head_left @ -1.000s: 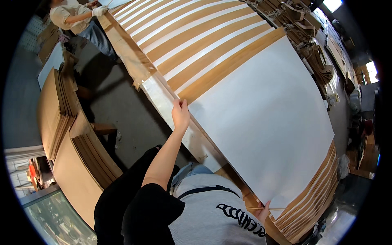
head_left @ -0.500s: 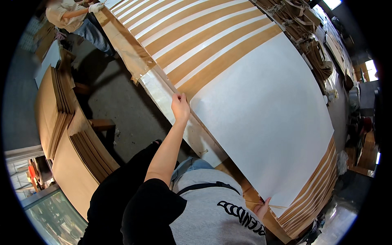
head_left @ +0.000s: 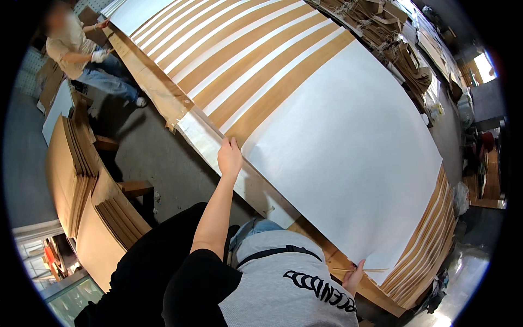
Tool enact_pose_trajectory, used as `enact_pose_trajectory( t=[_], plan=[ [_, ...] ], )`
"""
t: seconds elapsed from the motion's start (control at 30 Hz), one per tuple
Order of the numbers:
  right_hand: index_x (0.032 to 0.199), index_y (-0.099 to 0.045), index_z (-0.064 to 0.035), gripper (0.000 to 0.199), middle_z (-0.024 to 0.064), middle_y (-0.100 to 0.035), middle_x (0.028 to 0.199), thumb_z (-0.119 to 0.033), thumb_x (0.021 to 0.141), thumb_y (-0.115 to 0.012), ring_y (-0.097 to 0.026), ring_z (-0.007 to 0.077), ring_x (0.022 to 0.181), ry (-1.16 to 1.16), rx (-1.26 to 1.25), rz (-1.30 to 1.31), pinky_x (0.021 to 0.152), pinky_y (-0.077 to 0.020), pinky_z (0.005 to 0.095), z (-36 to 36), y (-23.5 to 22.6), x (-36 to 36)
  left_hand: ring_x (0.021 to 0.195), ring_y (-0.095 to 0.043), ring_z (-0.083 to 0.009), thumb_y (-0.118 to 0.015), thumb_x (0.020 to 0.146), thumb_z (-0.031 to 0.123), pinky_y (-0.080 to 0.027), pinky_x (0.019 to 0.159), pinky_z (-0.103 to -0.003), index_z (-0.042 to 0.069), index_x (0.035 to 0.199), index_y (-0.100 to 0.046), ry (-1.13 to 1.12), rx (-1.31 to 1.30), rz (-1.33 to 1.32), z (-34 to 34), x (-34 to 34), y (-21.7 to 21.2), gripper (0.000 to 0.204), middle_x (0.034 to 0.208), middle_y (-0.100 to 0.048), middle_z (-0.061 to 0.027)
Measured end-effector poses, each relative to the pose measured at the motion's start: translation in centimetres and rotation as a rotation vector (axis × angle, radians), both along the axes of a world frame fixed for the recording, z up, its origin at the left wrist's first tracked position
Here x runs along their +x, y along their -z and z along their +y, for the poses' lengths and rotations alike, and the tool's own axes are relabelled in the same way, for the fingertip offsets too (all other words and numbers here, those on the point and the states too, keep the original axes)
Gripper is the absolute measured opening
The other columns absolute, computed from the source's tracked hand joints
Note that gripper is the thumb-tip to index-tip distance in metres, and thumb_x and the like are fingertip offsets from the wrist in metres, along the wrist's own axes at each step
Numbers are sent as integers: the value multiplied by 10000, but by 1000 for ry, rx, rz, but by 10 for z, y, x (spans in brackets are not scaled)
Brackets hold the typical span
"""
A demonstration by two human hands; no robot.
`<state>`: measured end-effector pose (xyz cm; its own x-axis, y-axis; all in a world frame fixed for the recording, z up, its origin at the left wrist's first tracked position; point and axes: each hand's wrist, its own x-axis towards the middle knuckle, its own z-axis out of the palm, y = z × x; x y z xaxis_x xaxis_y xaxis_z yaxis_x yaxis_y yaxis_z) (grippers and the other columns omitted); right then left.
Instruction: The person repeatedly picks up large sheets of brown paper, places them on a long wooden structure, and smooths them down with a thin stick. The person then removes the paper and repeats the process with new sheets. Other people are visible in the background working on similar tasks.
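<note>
A large white paper sheet [head_left: 348,158] lies on top of overlapping brown-and-white sheets [head_left: 256,65] fanned out in stripes along the table. My left hand [head_left: 230,158] is closed at the sheet's near left corner, beside the last brown stripe. What its fingertips pinch is partly hidden, but it looks like the sheet's edge. At the sheet's near right corner, my right hand [head_left: 353,278] grips a thin light-coloured stick [head_left: 376,270]. Its thumb rests at the paper's edge, where the paper dips slightly; the other fingers are mostly hidden.
More striped sheets [head_left: 427,245] fan out on the right. Brown board stacks [head_left: 117,218] stand at left, across the grey floor [head_left: 163,158]. Another person [head_left: 81,54], with a white glove, stands by the table's far left end. Bundled brown pieces [head_left: 403,65] lie beyond the table.
The view has shifted a little. Both my hands keep their places at the sheet's corners. The other person has turned and drawn the gloved hand back from the table's edge.
</note>
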<state>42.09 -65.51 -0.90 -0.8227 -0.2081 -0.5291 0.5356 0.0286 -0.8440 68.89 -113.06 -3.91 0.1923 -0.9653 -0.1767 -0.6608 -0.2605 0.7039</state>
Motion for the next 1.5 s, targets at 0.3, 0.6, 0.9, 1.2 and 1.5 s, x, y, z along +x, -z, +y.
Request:
enact_pose_trajectory(
  t=[0.3,0.6,0.9,1.2,1.5],
  plan=[
    [1170,-393,46,536,98,-469,1161,-362,842,-509,-452,183,1056,30,93,81,931,-333,305,0,6,0,780,-521,-414,-379,863,278,-396,671,-463,-1,858,-489,29,13,-47,0,-4,0,300,809,-568,-232],
    [1194,-377,0,499,84,-459,1164,-330,846,-513,-442,182,1064,33,98,91,909,-342,317,6,16,-4,795,-529,-402,-379,861,303,-398,682,-459,6,888,-500,55,41,-120,-1,-3,0,322,837,-577,-212],
    [1245,-337,8,569,67,-397,1228,-335,835,-531,-381,178,1112,84,129,130,955,-286,296,-6,5,4,750,-474,-260,-477,845,208,-392,662,-338,7,943,-454,38,-513,-15,7,-6,-28,225,872,-467,-100],
    [1036,-526,45,541,86,-562,983,-439,794,-538,-516,136,847,8,439,89,748,-407,264,6,9,-13,873,-454,-219,-713,593,54,-406,661,-316,82,800,-573,1563,-266,173,119,-90,-64,251,988,-508,-48],
    [876,-594,59,534,91,-600,831,-464,775,-549,-563,143,726,54,417,77,684,-434,257,19,38,-14,878,-445,-236,-707,574,32,-403,719,-338,84,776,-566,1517,-328,111,127,-98,-35,252,993,-501,-38]
  ],
)
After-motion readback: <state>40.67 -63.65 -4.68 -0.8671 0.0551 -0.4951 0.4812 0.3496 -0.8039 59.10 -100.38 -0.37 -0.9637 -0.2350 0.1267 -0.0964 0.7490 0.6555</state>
